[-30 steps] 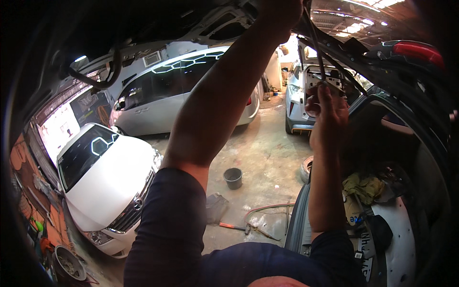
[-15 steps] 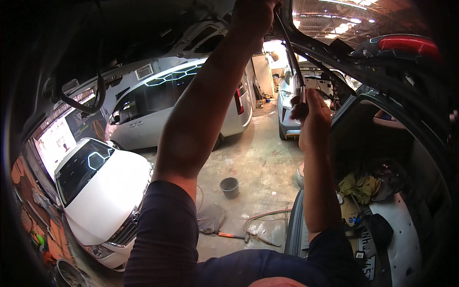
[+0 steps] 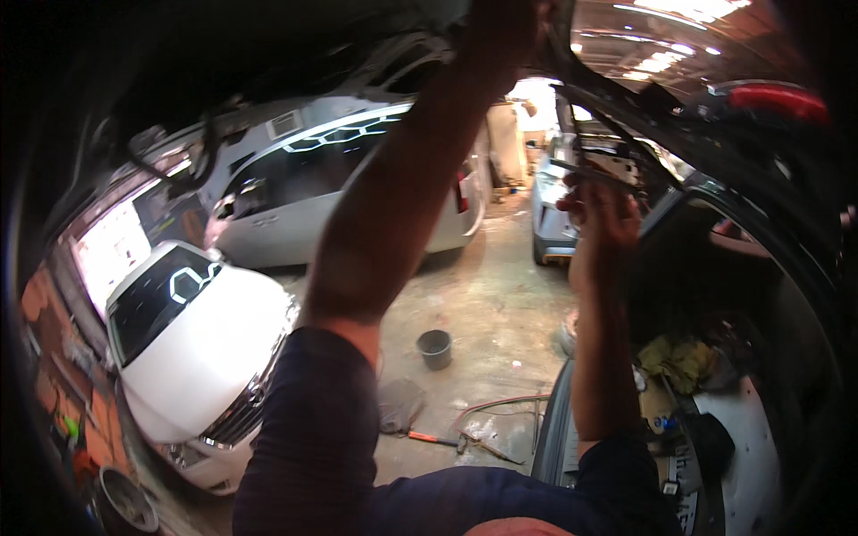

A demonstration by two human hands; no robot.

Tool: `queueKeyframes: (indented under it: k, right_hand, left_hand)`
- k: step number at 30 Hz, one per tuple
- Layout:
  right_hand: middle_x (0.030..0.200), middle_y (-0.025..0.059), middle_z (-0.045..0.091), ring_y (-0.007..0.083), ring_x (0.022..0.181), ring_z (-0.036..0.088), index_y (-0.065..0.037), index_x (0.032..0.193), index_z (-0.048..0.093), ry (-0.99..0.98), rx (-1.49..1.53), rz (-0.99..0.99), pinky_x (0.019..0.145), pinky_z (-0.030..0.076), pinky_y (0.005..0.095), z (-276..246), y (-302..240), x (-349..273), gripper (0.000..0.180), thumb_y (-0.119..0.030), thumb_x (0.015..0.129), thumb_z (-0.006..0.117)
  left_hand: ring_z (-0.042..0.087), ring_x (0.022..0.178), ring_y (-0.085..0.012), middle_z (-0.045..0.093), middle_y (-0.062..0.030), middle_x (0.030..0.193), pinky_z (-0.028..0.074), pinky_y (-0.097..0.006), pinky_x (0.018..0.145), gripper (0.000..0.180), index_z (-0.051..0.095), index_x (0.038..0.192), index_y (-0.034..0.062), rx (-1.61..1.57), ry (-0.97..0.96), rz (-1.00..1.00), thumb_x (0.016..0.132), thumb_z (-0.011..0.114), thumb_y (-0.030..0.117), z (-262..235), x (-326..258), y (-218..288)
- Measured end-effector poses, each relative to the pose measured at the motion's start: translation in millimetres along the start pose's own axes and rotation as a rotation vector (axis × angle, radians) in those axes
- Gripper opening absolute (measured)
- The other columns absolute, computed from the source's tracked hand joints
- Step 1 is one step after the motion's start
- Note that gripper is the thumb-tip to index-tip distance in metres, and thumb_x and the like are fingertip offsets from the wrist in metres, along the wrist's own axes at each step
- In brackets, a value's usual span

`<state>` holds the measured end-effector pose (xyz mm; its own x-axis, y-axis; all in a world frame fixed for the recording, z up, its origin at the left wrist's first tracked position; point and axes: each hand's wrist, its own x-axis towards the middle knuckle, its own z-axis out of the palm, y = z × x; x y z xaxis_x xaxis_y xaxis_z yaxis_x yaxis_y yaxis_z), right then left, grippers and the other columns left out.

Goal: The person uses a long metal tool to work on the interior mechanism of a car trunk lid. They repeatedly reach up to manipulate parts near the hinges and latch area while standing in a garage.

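My left arm reaches up across the middle to the raised tailgate [image 3: 393, 62]. At the top edge my left hand [image 3: 514, 22] is dark and cut off, so its fingers are hidden. On the right, my right hand [image 3: 608, 214] is raised with fingers curled around a slim dark tool [image 3: 601, 173], lying nearly level above the fingers; blur hides its exact kind. Just behind the tool, a thin dark rod [image 3: 576, 112] runs down from the tailgate's edge near my left hand. I cannot tell whether the tool touches it.
A white car [image 3: 201, 339] stands at left, a silver van [image 3: 304, 196] behind it, another vehicle [image 3: 554, 210] further back. On the floor are a black bucket [image 3: 435, 351], an orange-handled tool [image 3: 435, 438] and a hose [image 3: 500, 402]. Crumpled cloth [image 3: 675, 362] lies in the boot at right.
The view has shifted slightly. The slim tool in my right hand has swung from upright to nearly level, and the hand has turned. My left hand stays high at the tailgate.
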<state>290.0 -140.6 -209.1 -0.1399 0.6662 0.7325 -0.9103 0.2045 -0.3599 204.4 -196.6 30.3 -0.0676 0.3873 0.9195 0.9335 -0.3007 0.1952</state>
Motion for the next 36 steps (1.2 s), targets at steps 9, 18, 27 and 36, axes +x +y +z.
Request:
queueKeyframes:
  k: [9, 18, 27, 36]
  right_hand:
    - [0.09, 0.0069, 0.066, 0.0148, 0.071, 0.061, -0.003, 0.104, 0.066, 0.041, -0.337, 0.058, 0.063, 0.048, 0.0284, -12.1, -5.1, 9.7, 0.024, -0.025, 0.101, 0.059]
    - [0.09, 0.0064, 0.064, 0.0135, 0.079, 0.06, -0.004, 0.114, 0.063, -0.409, 0.468, 0.384, 0.069, 0.049, 0.0275, -16.2, -0.7, 15.0, 0.022, -0.021, 0.101, 0.058]
    - [0.106, 0.0096, 0.065, 0.0205, 0.103, 0.066, -0.004, 0.126, 0.059, -0.052, -1.09, -0.607, 0.086, 0.056, 0.0364, -10.6, 3.4, 5.9, 0.027, -0.013, 0.1, 0.059]
    - [0.072, 0.0001, 0.041, 0.0097, 0.062, 0.036, 0.005, 0.117, 0.058, -0.554, 0.916, 0.602, 0.051, 0.031, 0.0228, -11.2, -15.1, 15.0, 0.034, -0.024, 0.108, 0.044]
  left_hand:
    - [0.067, 0.103, -0.031, 0.072, -0.0149, 0.102, 0.048, -0.049, 0.092, 0.026, 0.071, 0.106, 0.0172, 0.895, 0.177, 0.315, 0.08, 0.068, 0.019, 25.5, 37.5, -14.7]
    - [0.066, 0.105, -0.0316, 0.072, -0.0133, 0.102, 0.045, -0.05, 0.095, 0.024, 0.072, 0.103, 0.016, 0.889, 0.37, 0.456, 0.081, 0.068, 0.021, 32.7, 45.9, -44.4]
    - [0.066, 0.105, -0.0326, 0.072, -0.0142, 0.1, 0.046, -0.05, 0.094, 0.022, 0.071, 0.103, 0.0119, 0.999, 0.281, 0.405, 0.083, 0.067, 0.022, 52.4, 81.1, -60.1]
    - [0.068, 0.078, -0.0239, 0.069, -0.0107, 0.085, 0.054, -0.039, 0.071, 0.023, 0.066, 0.108, 0.0047, 0.115, -0.021, 0.148, 0.093, 0.063, 0.022, 60.0, -8.4, -56.8]
